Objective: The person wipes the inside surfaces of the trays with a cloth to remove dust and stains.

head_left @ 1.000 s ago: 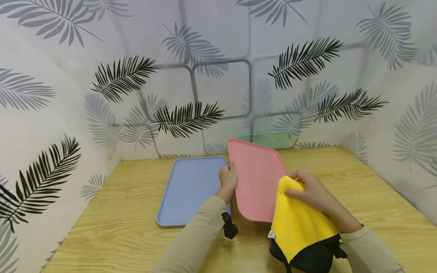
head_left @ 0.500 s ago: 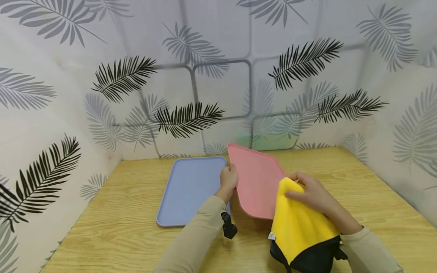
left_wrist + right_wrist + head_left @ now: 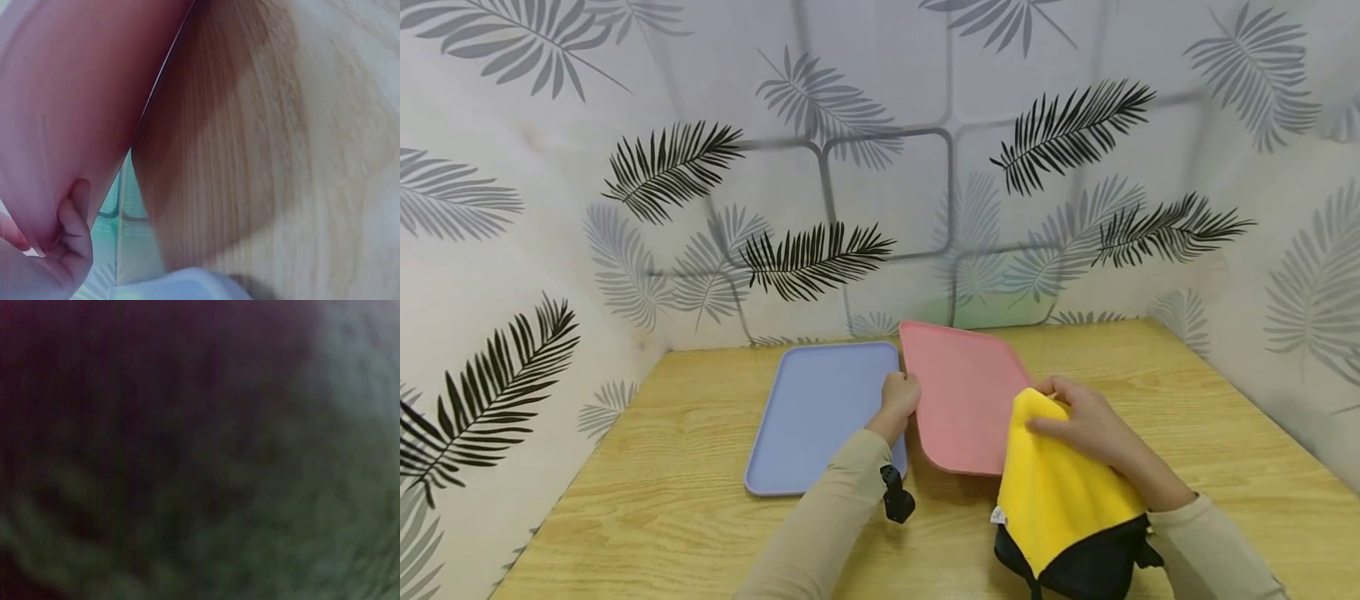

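My left hand (image 3: 898, 398) grips the left edge of a pink tray (image 3: 966, 396), which is tilted with that side raised. In the left wrist view, the fingers (image 3: 76, 234) curl over the tray's edge, and the tray's underside hangs above the wood. My right hand (image 3: 1086, 421) pinches the upper part of a yellow cloth (image 3: 1060, 492) between thumb and fingers. The cloth drapes down in front of the wrist, overlapping the tray's lower right corner; it has a black lower part and a small white tag. The right wrist view is dark and blurred.
A blue tray (image 3: 827, 417) lies flat on the wooden table (image 3: 647, 483), left of the pink one. Behind the table hangs a leaf-patterned curtain (image 3: 880, 192), which also runs along both sides.
The pink tray's far edge has sunk and its face leans back further. My left hand has dropped slightly with it. My right hand and the yellow cloth stay almost where they were.
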Motion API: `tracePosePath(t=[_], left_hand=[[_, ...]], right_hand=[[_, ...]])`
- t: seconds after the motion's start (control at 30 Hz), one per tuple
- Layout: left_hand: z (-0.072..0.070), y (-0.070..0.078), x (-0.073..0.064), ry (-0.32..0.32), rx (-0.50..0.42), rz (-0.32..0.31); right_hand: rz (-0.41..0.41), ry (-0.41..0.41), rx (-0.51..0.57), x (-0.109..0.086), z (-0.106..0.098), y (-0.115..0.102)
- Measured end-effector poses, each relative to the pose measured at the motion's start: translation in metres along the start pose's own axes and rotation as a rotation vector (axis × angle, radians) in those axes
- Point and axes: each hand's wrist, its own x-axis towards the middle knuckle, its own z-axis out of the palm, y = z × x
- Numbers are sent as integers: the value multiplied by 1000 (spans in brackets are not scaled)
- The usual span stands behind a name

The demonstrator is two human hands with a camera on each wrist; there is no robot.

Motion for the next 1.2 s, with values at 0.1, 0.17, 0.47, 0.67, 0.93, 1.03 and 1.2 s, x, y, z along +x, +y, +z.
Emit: tracePosePath(t=[0.1,0.17,0.47,0.67,0.93,1.03,1.2], left_hand=[[3,-9,0,-11,-44,19],[7,-18,6,-39,-77,-23],[41,-93,62,-72,-114,-114],[18,-37,14,-103,-70,-197],[36,-81,48,-141,-96,-242],[44,-95,62,-143,-96,-233],[67,-142,100,-127,-87,-233]], right_hand=[[-1,3,-5,0,0,0],[0,3,-5,0,1,1],[21,-6,4,1,3,3],[29,-10,7,1,4,6],[32,-20,8,1,4,8],[27,-15,-6,1,5,10],[16,-12,-25,1,6,12]])
